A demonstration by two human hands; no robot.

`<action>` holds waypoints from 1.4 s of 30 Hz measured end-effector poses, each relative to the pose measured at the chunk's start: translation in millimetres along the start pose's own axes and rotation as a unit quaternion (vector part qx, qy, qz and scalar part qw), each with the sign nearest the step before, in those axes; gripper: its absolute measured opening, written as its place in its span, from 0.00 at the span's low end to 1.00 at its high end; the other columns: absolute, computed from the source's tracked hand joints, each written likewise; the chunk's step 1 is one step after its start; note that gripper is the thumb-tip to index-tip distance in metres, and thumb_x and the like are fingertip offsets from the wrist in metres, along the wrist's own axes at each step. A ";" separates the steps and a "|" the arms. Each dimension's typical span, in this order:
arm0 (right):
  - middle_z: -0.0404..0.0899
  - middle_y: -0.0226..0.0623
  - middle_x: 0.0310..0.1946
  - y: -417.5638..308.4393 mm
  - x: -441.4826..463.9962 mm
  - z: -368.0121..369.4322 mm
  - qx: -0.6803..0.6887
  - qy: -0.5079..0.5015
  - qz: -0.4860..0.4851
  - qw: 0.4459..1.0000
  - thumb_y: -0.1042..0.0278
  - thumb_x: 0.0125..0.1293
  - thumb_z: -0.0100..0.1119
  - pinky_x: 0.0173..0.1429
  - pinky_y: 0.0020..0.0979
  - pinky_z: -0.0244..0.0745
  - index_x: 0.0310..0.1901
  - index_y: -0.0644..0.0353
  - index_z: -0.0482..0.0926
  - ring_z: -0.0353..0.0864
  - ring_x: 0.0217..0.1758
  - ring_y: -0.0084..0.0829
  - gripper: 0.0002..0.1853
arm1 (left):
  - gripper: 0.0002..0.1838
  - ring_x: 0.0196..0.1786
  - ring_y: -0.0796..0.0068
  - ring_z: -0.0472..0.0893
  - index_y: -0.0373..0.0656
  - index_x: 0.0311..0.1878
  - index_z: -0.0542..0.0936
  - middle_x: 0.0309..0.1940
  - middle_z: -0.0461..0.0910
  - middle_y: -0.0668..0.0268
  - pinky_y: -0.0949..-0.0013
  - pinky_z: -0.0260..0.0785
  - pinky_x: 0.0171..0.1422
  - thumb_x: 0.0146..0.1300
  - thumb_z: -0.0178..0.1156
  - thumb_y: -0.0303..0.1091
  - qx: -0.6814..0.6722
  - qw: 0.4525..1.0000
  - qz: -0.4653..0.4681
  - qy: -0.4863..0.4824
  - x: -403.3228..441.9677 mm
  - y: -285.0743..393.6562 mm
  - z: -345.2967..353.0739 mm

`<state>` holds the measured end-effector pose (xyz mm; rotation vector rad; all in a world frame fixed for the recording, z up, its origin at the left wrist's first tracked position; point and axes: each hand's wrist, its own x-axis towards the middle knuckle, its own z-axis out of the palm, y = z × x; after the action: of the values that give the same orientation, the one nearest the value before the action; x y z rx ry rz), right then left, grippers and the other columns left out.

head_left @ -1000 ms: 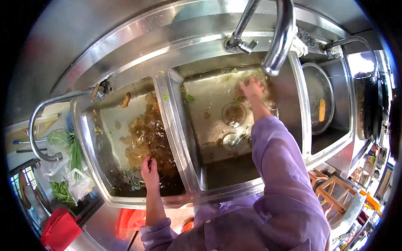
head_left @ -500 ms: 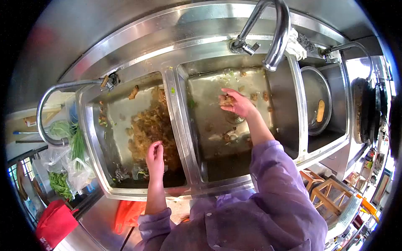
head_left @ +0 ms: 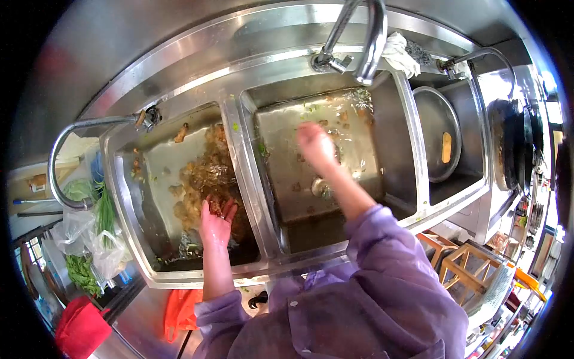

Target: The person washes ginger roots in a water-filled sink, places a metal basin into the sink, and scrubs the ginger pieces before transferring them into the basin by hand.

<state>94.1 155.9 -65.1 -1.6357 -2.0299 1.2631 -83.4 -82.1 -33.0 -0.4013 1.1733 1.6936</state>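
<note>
My left hand (head_left: 216,221) is over the left sink basin (head_left: 149,209), palm up with fingers spread. A small brown bit shows at its fingers, beside a heap of brown, lumpy food pieces (head_left: 206,173) in murky water. Above the middle basin (head_left: 391,155) is my right hand (head_left: 315,143), smeared by motion, so its fingers and anything in them cannot be made out. Loose brown pieces (head_left: 344,116) and green scraps lie in the shallow water beneath it, near the round drain (head_left: 320,186).
Curved taps (head_left: 373,48) reach over the basins. A round metal bowl (head_left: 427,99) in the right basin holds a tan, oblong piece (head_left: 446,147). Bagged greens (head_left: 84,272) lie at the left, with a red bag (head_left: 82,326) below. Wooden stools (head_left: 469,269) stand at the lower right.
My right hand has moved from holding brown pieces, clearly seen, to a blurred position over the middle basin. My left hand's fingers have spread, with the palm turned up. The view has shifted slightly.
</note>
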 end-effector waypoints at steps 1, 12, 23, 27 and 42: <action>0.70 0.41 0.48 3.3 7.4 -23.4 0.051 -0.039 0.120 0.991 0.57 0.60 0.44 0.51 0.32 0.67 0.50 0.56 0.68 0.71 0.48 0.33 0.18 | 0.21 0.47 0.59 0.69 0.47 0.53 0.63 0.48 0.66 0.61 0.54 0.64 0.51 0.59 0.50 0.46 0.002 0.999 0.004 0.039 0.0 -1.9 -2.6; 0.69 0.49 0.46 97.1 20.0 127.5 -0.233 -0.092 -0.003 0.968 0.53 0.52 0.55 0.49 0.39 0.66 0.51 0.59 0.65 0.70 0.46 0.48 0.27 | 0.16 0.45 0.68 0.70 0.46 0.49 0.68 0.46 0.68 0.67 0.63 0.63 0.47 0.58 0.51 0.38 0.116 0.985 0.059 0.114 -14.3 -2.0 -17.8; 0.71 0.38 0.44 5.2 -16.5 -13.1 0.552 -0.374 0.163 0.727 0.56 0.61 0.46 0.45 0.42 0.71 0.52 0.52 0.64 0.73 0.45 0.35 0.19 | 0.10 0.44 0.75 0.72 0.42 0.42 0.73 0.42 0.74 0.65 0.71 0.65 0.44 0.58 0.51 0.34 0.192 0.966 0.172 -0.023 -33.4 -2.7 56.6; 0.70 0.40 0.45 -51.4 -38.6 -22.8 0.601 -0.409 0.088 0.681 0.37 0.58 0.35 0.48 0.42 0.70 0.54 0.54 0.62 0.71 0.48 0.36 0.32 | 0.15 0.45 0.75 0.70 0.44 0.47 0.70 0.45 0.71 0.67 0.68 0.64 0.46 0.60 0.49 0.40 0.162 0.976 0.114 -0.094 -35.7 -14.5 85.5; 0.76 0.43 0.37 18.0 16.4 23.1 -0.136 -0.086 0.074 0.984 0.68 0.58 0.45 0.43 0.32 0.72 0.44 0.56 0.73 0.76 0.40 0.36 0.12 | 0.25 0.53 0.62 0.65 0.49 0.54 0.63 0.52 0.64 0.62 0.49 0.55 0.56 0.59 0.43 0.54 -0.012 0.995 -0.014 0.101 -7.6 17.3 -9.1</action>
<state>85.5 159.6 -97.3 -1.8886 -2.3098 1.2598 -97.1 -94.4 -23.1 -0.6144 1.2873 1.6732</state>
